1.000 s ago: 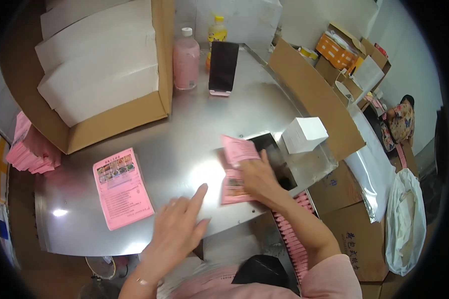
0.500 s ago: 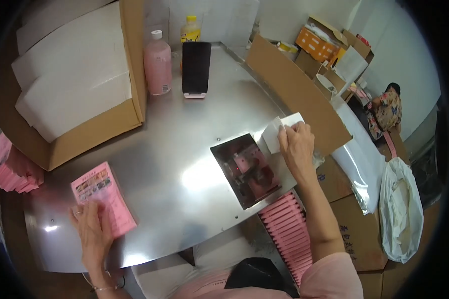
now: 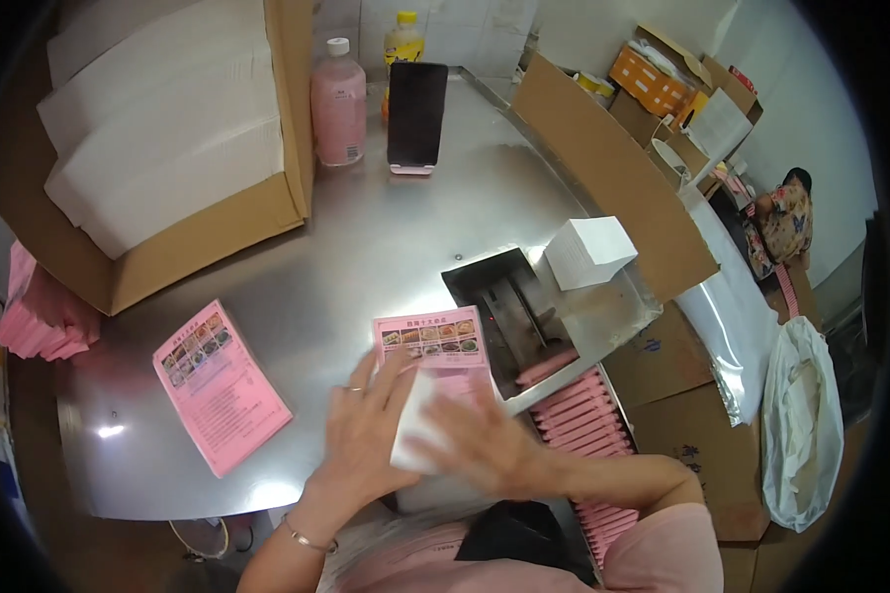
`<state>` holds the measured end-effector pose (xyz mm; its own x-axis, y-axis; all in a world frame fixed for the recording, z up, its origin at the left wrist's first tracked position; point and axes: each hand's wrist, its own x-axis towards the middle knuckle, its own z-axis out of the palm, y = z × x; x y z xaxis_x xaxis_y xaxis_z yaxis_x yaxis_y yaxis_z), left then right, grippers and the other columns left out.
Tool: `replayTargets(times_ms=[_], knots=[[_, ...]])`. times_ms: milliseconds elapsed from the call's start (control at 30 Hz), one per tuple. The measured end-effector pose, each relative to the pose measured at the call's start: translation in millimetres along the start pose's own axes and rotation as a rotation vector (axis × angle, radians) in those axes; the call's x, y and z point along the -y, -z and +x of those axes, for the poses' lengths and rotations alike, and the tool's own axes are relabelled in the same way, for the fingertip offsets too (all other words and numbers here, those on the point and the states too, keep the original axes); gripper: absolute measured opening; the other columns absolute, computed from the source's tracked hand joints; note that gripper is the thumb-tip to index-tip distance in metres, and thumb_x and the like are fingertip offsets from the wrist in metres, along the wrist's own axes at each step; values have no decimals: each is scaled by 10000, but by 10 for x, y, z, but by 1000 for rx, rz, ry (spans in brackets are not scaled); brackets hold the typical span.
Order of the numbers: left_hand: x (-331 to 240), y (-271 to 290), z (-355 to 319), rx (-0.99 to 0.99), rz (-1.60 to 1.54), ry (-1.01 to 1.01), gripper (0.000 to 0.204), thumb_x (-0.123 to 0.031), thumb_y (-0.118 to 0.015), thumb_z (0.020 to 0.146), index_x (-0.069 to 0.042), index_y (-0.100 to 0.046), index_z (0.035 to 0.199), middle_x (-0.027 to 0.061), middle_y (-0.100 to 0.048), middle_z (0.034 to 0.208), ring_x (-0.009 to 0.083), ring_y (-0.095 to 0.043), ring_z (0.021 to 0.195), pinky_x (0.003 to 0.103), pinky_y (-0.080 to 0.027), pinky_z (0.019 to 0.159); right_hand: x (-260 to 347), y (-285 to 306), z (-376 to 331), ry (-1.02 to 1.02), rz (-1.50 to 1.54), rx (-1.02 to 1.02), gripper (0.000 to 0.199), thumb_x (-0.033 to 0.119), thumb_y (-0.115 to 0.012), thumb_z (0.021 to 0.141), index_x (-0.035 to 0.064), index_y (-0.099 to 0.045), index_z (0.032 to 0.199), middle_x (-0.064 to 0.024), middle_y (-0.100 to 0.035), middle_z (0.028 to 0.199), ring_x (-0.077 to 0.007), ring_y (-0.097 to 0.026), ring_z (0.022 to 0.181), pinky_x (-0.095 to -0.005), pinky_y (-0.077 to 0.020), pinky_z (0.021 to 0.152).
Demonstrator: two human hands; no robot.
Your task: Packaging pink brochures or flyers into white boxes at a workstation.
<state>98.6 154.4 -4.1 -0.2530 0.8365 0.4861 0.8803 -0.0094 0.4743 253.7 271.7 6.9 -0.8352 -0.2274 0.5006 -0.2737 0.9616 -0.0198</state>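
Observation:
In front of me, my left hand has its fingers closed over the lower left edge of a pink printed leaflet with rows of food pictures. A white sheet lies between my two hands, partly covered by them. My right hand reaches across this sheet, its fingers smeared by motion. Just beyond the right hand is a dark rectangular opening in the metal table, with a machine part inside. Behind the opening stands a block of white paper. To the left lies a stack of pink leaflets.
A large carton of white sheets stands at left. A pink-filled bottle, a yellow-capped bottle and a phone stand at the back. Below the table's right edge sit several pink bundles. Another person sits far right.
My left hand has left the pink stack and moved right onto a leaflet. My right hand has come from the white paper block toward my left hand. A white sheet is now between them.

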Motion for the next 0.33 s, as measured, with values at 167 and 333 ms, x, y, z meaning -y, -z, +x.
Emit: replayTargets(times_ms=[167,333], knots=[[-137,-40,29,34,202,190,802,-354,-828,593,-40,-564,1282,267,-403,1469,469,-394,1326,570,-349,955,-494,-138,494,-342,-69,308,369,142,-689,732,48,-681,1089,-113,-664,1117,-290,-626,1106,-712,-289,1062],[-17,23,-107,198,353,271,982,-410,-813,630,-202,-352,1472,162,-167,1620,476,-109,1472,635,-137,1118,-268,-325,451,-272,329,55,435,167,-641,785,125,-623,1218,-128,-652,1181,-244,-608,1173,-676,-270,1095]])
